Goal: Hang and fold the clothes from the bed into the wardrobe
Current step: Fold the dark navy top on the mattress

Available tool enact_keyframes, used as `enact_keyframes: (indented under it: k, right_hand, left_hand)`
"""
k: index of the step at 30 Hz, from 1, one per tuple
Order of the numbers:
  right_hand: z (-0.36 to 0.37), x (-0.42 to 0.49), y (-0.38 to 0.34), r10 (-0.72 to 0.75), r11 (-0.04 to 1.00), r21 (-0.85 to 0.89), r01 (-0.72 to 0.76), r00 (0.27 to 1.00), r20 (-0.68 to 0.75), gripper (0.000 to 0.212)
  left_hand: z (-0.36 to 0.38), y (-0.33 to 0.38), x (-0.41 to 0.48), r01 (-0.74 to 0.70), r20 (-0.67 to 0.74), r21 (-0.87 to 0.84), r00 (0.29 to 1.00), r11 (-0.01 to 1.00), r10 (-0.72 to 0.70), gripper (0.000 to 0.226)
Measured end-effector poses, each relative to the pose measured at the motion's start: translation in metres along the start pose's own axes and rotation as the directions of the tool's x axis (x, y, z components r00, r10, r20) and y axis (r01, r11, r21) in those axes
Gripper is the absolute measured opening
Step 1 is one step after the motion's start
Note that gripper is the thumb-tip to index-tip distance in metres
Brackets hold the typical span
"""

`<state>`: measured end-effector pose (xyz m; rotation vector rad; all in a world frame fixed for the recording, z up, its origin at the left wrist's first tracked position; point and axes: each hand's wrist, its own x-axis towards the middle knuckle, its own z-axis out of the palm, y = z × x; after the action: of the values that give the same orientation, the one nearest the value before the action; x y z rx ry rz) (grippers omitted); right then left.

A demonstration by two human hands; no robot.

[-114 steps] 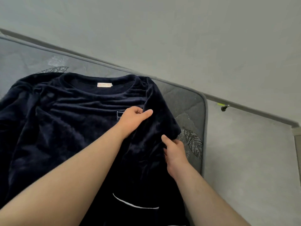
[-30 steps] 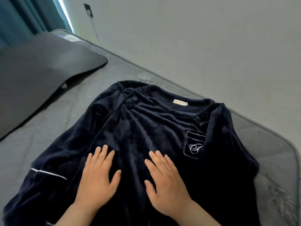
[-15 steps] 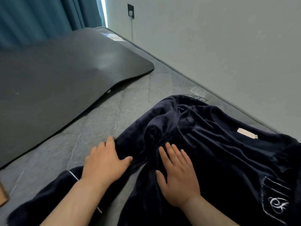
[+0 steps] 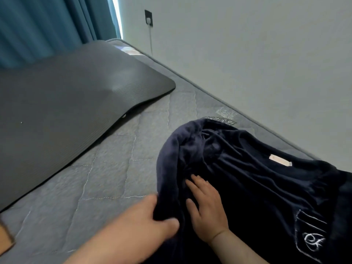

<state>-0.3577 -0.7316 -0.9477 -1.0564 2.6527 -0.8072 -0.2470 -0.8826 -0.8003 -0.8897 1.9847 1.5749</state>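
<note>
Mid-fold on the bed: nearest the camera, a person's left hand [image 4: 144,218] has its grip clamped on the sleeve [image 4: 169,164] of a navy top [image 4: 257,187]. The thumb is on one side of the plush cloth, the fingers are hidden behind it, and the sleeve is doubled in over the body of the garment. Just beside it the right hand [image 4: 207,210] lies flat on the top, its grip apart, fingers straight and pressing the cloth down.

The top lies face up on the grey quilted bed [image 4: 114,168], with its neck label [image 4: 280,160] showing and its embroidered pocket [image 4: 312,235] at the lower right of the frame. The fold looks to be at an early stage. One sleeve is turned in, the hem is out of view, and the body has not yet been doubled over. No wardrobe, hanger or other clothing shows here, so the putting away is judged all to come.

Beyond the garment a dark foam mat [image 4: 66,111] rests on the bed. A teal curtain [image 4: 47,25] and a socket [image 4: 148,18] on the pale wall [image 4: 247,54] lie farthest off.
</note>
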Motion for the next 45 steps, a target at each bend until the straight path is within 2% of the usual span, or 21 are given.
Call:
enact_keyframes:
  k: [1,2,4,5,7,9,11,12,13,15,17,21,22,26,29,33,35,37,40,43,45]
  right_hand:
    - [-0.01,0.001,-0.001,0.097,0.97,0.224,-0.093,0.995,-0.008,0.042]
    - [-0.025,0.0,-0.005,0.238,0.862,0.457,-0.217,0.971,0.011,0.033]
    - [-0.052,-0.009,-0.012,0.493,0.543,0.739,-0.4,0.864,0.105,0.028]
    - [-0.063,-0.017,-0.017,0.563,0.473,0.763,-0.441,0.817,0.124,0.031]
    - [-0.077,-0.038,-0.026,0.606,0.504,0.689,-0.521,0.782,0.147,0.035]
    - [-0.081,-0.059,-0.039,0.546,0.607,0.507,-0.612,0.785,0.293,0.04]
    - [-0.076,-0.077,-0.049,0.514,0.684,0.312,-0.66,0.739,0.436,0.043]
    - [-0.074,-0.085,-0.053,0.515,0.688,0.26,-0.678,0.708,0.483,0.045]
    - [-0.072,-0.092,-0.058,0.51,0.666,0.263,-0.698,0.683,0.523,0.05]
    - [-0.065,-0.107,-0.07,0.463,0.637,0.326,-0.698,0.685,0.562,0.046]
    - [-0.062,-0.12,-0.079,0.451,0.593,0.406,-0.695,0.705,0.548,0.037]
    - [-0.063,-0.145,-0.091,0.506,0.138,0.634,-0.761,0.604,0.615,0.016]
    - [-0.061,-0.158,-0.095,0.517,0.092,0.639,-0.764,0.585,0.625,0.018]
    - [-0.051,-0.214,-0.115,0.458,0.002,0.623,-0.782,0.554,0.695,0.037]
    - [-0.036,-0.243,-0.127,0.432,0.045,0.555,-0.83,0.518,0.739,0.046]
    - [-0.044,-0.236,-0.114,0.286,0.476,0.394,-0.786,0.562,0.776,0.03]
    - [-0.061,-0.205,-0.094,0.352,0.586,0.26,-0.767,0.53,0.771,0.018]
    - [-0.078,-0.167,-0.066,0.485,0.571,0.268,-0.776,0.582,0.653,0.038]
    - [-0.089,-0.096,-0.04,0.559,0.483,0.483,-0.73,0.682,0.472,0.028]
    - [-0.081,-0.055,-0.025,0.523,0.436,0.549,-0.713,0.697,0.49,0.024]
    - [-0.072,-0.052,-0.022,0.528,0.313,0.592,-0.743,0.654,0.542,0.019]
  left_hand:
    - [0.019,-0.005,-0.004,-0.012,0.051,0.261,0.999,0.965,-0.001,0.047]
    - [0.032,-0.017,-0.009,-0.097,0.103,0.409,0.993,0.907,0.06,0.053]
    - [0.052,-0.047,-0.021,-0.143,0.104,0.539,0.989,0.83,0.103,0.059]
    - [0.057,-0.051,-0.025,-0.096,0.063,0.611,0.995,0.786,0.072,0.06]
    - [0.063,-0.045,-0.026,-0.059,0.023,0.699,0.998,0.713,0.059,0.057]
    - [0.068,-0.05,-0.024,-0.063,-0.077,0.677,0.985,0.734,0.155,0.055]
    - [0.075,-0.062,-0.036,-0.087,-0.322,0.561,0.894,0.823,0.313,0.042]
    - [0.073,-0.073,-0.037,-0.092,-0.464,0.457,0.824,0.885,0.325,0.039]
    - [0.076,-0.085,-0.041,-0.038,-0.513,0.413,0.816,0.91,0.267,0.038]
    - [0.068,-0.1,-0.051,0.011,-0.43,0.34,0.891,0.94,0.146,0.032]
    - [0.058,-0.103,-0.055,0.01,-0.404,0.227,0.911,0.974,0.085,0.012]
    - [0.05,-0.109,-0.08,0.028,-0.268,-0.304,0.957,0.952,-0.114,0.012]
    - [0.048,-0.112,-0.088,0.051,-0.217,-0.357,0.967,0.933,-0.136,0.014]
    - [0.055,-0.138,-0.117,0.154,-0.103,-0.172,0.98,0.973,-0.173,0.011]
    - [0.059,-0.165,-0.124,0.189,-0.213,0.057,0.962,0.98,-0.173,0.011]
    - [0.06,-0.161,-0.12,0.249,-0.273,0.28,0.946,0.927,-0.172,0.009]
    - [0.055,-0.144,-0.106,0.251,-0.337,0.304,0.931,0.919,-0.142,0.007]
    - [0.053,-0.122,-0.085,0.176,-0.394,0.301,0.918,0.937,-0.045,0.012]
    - [0.063,-0.082,-0.043,-0.009,-0.334,0.119,0.941,0.993,0.048,0.011]
    - [0.062,-0.053,0.01,-0.057,-0.307,-0.175,0.952,0.983,0.0,0.02]
    - [0.055,-0.033,0.037,-0.057,-0.225,-0.287,0.974,0.956,-0.01,0.033]
